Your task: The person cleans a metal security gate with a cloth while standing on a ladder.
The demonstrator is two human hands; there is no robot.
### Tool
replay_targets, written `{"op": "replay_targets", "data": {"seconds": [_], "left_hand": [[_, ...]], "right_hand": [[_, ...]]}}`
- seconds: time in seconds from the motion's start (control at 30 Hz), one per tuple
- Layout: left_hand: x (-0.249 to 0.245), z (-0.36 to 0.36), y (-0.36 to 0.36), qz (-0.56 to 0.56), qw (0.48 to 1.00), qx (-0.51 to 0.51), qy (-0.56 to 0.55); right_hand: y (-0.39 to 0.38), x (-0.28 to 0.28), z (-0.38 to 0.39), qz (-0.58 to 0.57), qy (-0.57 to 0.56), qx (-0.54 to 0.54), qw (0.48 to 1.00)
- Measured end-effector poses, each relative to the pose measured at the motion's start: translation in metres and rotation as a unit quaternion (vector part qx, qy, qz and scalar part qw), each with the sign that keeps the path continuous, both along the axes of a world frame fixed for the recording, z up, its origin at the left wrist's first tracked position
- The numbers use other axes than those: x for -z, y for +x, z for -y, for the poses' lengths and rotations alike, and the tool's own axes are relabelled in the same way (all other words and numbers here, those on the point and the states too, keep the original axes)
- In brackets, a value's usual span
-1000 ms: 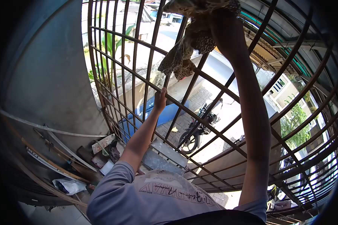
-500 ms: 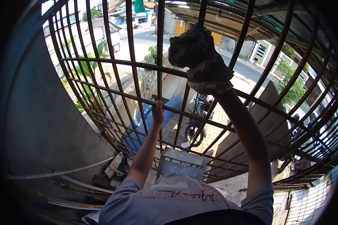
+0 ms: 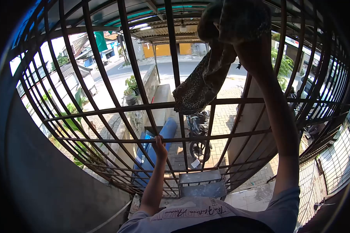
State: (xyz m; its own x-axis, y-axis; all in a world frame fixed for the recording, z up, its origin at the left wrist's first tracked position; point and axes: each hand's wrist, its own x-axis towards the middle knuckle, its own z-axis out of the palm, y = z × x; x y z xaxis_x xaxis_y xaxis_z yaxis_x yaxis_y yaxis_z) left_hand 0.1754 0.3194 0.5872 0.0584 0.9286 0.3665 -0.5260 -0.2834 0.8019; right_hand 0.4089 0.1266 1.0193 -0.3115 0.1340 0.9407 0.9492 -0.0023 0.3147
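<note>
A dark metal grille [image 3: 144,107] of upright and level bars spans the view in front of me. My left hand [image 3: 159,146] is closed around a bar at the lower level rail, left of centre. High on the right, my right hand [image 3: 249,48] is raised at the bars and closed on a dark, light-speckled cloth [image 3: 198,87]. Part of the cloth is bunched over the fingers and hides them. Its loose end hangs down to the left, in front of the upper level rail.
A grey metal step or bench [image 3: 200,177] stands below, by the grille's foot. Beyond the bars are a motorcycle [image 3: 200,143], a blue barrel-like object [image 3: 165,132], potted plants [image 3: 131,86] and a road [image 3: 116,77]. A grey wall [image 3: 46,167] closes the left side.
My right hand has moved up and to the right with the cloth, whose loose end now hangs down. The view has tilted up; my left hand stays on the bar.
</note>
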Motion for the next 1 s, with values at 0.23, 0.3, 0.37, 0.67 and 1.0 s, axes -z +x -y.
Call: {"op": "replay_targets", "data": {"seconds": [0.23, 0.3, 0.37, 0.67, 1.0], "left_hand": [[-0.008, 0.002, -0.003, -0.015, 1.000, 0.024, -0.013], [-0.007, -0.001, -0.004, -0.014, 0.999, 0.028, 0.006], [-0.008, 0.002, -0.005, 0.001, 0.999, 0.040, -0.027], [-0.010, 0.004, -0.005, -0.019, 0.999, 0.037, -0.001], [-0.014, 0.006, -0.005, -0.064, 0.998, 0.022, -0.003]], "right_hand": [[-0.037, -0.050, -0.045, -0.359, -0.066, -0.095, 0.926], [-0.007, -0.018, -0.087, -0.100, 0.066, -0.022, 0.993], [-0.003, 0.013, -0.092, -0.042, 0.091, -0.028, 0.995], [-0.026, 0.152, 0.007, -0.167, -0.182, 0.045, 0.968], [0.025, 0.185, 0.115, -0.273, -0.210, 0.203, 0.917]]}}
